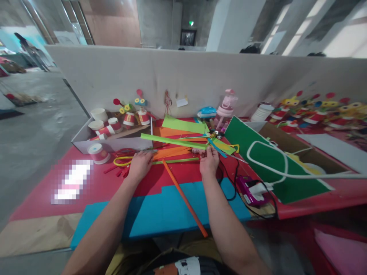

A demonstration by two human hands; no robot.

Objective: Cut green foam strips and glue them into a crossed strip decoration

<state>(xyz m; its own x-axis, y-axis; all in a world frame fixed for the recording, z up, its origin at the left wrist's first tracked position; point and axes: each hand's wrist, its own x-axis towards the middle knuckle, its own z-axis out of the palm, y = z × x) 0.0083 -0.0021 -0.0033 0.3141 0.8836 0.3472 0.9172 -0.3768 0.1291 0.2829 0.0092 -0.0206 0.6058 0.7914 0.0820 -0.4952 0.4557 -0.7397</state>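
Head view: pinching a light-green strip [174,141] at one end with the right hand [210,162], above orange strips [173,153]; resting the left hand [141,164] apart, beside a yellow loop [122,165]; cannot tell if gripping.

No wording can be read for certain. A small green sign [191,23] glows above the far doorway [188,37] – its marking is too tiny to make out. The red-and-white paper cup [99,153] bears a pale printed mark, too blurred to read. Dark marks stand on the white patch [187,266] of the wearer's clothing – illegible and partly cut off.
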